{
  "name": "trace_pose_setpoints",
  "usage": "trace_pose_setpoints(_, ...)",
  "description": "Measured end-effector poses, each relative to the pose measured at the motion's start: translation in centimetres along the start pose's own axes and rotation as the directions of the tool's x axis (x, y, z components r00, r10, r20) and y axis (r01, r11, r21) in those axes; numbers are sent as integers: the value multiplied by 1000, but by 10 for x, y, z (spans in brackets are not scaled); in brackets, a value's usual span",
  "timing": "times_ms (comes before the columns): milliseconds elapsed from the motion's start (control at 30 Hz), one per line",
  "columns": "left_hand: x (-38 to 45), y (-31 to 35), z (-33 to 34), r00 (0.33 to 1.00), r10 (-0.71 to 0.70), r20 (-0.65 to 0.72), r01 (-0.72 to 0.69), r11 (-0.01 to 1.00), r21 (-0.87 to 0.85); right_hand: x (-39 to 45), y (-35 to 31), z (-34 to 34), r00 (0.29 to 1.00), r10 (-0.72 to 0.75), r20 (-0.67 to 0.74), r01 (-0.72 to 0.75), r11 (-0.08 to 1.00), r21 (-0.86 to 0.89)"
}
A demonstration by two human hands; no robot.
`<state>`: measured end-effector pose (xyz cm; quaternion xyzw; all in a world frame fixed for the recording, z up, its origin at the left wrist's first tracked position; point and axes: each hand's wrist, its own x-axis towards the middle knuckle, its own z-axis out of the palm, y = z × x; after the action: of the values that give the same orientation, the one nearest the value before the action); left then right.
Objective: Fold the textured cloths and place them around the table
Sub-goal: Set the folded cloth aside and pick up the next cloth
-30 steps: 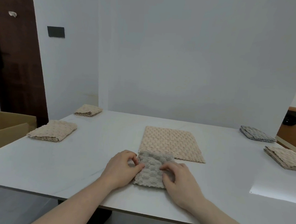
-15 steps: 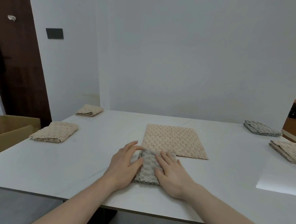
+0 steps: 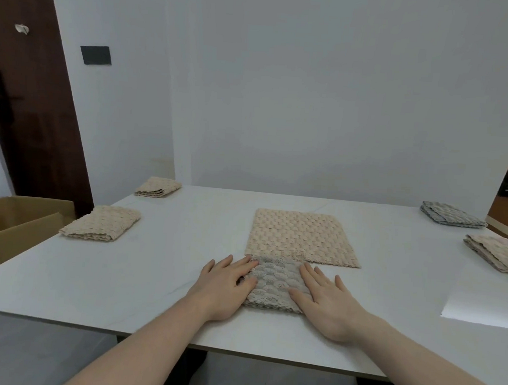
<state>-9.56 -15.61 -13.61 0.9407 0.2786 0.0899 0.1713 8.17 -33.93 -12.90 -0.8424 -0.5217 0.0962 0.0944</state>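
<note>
A small folded grey textured cloth (image 3: 274,283) lies near the front edge of the white table (image 3: 159,264). My left hand (image 3: 226,286) rests flat on its left side and my right hand (image 3: 326,304) lies flat on its right side, fingers spread. Just behind it a beige textured cloth (image 3: 300,237) is spread out flat. Folded beige cloths sit at the left edge (image 3: 102,223), the far left corner (image 3: 158,187) and the right edge (image 3: 498,255). A folded grey cloth (image 3: 450,214) lies at the far right corner.
An open cardboard box (image 3: 15,225) stands beside the table on the left, with a dark wooden door (image 3: 30,89) behind it. White walls close off the far side. A bright patch of light (image 3: 484,304) falls on the table's right front.
Both hands have gone from pinching the grey cloth's top edge to lying flat on its sides, and the cloth now looks narrower and neater. The view has shifted slightly.
</note>
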Motion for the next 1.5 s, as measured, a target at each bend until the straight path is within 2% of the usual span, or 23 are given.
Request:
trace_pose_setpoints(100,-1,0,0,1000,5,-2,-5,1000,-4,-7,7,-2,1000,31,-2,-31,999,-8)
trace_pose_setpoints(200,-2,0,0,1000,4,-26,-5,999,-33,-11,5,2,996,36,-76,-33,998,44)
trace_pose_setpoints(333,-1,-3,-1,997,25,-72,-30,997,-70,-18,5,2,980,-41,-195,63,992,107)
trace_pose_setpoints(433,-1,-2,-1,999,20,-44,-22,999,-39,-18,3,1,988,-79,-136,87,995,55)
trace_pose_setpoints(533,-1,0,1,1000,3,-31,-4,1000,-17,-16,4,2,996,-25,-90,30,998,48)
trace_pose_setpoints(700,-2,2,0,997,-9,-74,6,999,-36,-18,0,3,989,55,-139,-45,996,75)
trace_pose_setpoints(933,-10,8,-6,986,-29,-165,13,995,-97,-23,0,3,965,98,-245,-49,979,199)
trace_pose_setpoints(1167,-8,7,-5,991,-79,-104,79,997,2,-23,-2,2,975,94,-204,-62,986,157)
trace_pose_setpoints(1367,-5,0,0,997,-24,-79,27,999,35,-21,-1,3,979,98,-178,-78,990,120)
trace_pose_setpoints(1500,-6,3,-4,996,25,-88,-27,999,-18,-19,1,2,987,97,-127,-79,987,138)
